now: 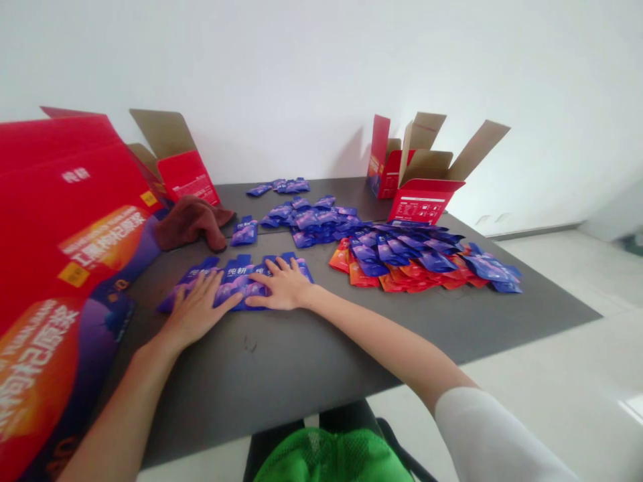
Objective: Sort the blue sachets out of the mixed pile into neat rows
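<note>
Several purple-blue pouches (pixel 234 274) lie side by side in a row on the dark grey table (pixel 261 358). Flat on the left end of that row rests my left hand (pixel 199 308), fingers spread. My right hand (pixel 284 284) lies over the right-hand pouches, its fingers also spread and pointing left and away. Neither hand is closed around anything. Both palms cover parts of the pouches beneath them. Just behind the row sits a single purple pouch (pixel 244 231).
A large red carton (pixel 55 254) stands close on the left, with an open box (pixel 188 177) and a brown cloth (pixel 193 224) behind it. Purple pouches (pixel 316 221) are heaped centrally. Orange pouches (pixel 364 274) lie under purple ones at right, before an open red box (pixel 422 201).
</note>
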`<action>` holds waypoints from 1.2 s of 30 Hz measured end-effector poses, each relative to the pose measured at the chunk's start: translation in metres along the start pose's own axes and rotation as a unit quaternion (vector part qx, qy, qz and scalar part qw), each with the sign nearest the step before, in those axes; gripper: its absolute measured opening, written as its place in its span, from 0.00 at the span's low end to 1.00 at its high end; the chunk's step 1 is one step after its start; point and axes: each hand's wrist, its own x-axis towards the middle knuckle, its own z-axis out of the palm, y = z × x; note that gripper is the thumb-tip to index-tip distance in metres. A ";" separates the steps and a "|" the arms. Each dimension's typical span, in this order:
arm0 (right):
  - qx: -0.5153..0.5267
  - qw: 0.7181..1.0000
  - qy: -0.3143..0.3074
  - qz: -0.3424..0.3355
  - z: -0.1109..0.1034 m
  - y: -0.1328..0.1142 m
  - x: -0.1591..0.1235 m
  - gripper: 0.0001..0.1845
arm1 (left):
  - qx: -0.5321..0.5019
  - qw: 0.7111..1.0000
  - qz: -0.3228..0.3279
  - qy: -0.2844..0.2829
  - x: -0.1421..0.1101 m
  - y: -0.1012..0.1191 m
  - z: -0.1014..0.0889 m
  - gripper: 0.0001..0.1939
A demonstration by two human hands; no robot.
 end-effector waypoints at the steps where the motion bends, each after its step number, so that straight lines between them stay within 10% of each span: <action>1: -0.002 1.000 0.004 -0.003 0.001 -0.002 0.004 0.38 | 0.002 1.000 -0.003 0.000 0.001 -0.001 0.001 0.42; 16: -0.011 0.999 0.040 -0.021 0.014 -0.009 0.053 0.38 | -0.008 0.995 0.042 0.089 0.001 -0.009 -0.013 0.37; 21: -0.009 0.986 0.145 -0.083 0.009 -0.010 0.044 0.33 | -0.023 0.992 0.020 0.125 0.002 -0.008 -0.015 0.37; 27: 0.057 0.960 0.260 -0.092 -0.037 0.007 0.058 0.17 | -0.141 0.933 -0.005 0.330 -0.021 0.016 -0.058 0.31; 31: -0.014 0.985 0.150 -0.078 -0.062 0.025 0.096 0.20 | -0.205 0.880 0.025 0.427 -0.065 0.050 -0.072 0.21; 36: -0.108 0.994 0.002 -0.016 -0.058 0.031 0.143 0.25 | -0.239 0.860 0.082 0.443 -0.108 0.073 -0.032 0.15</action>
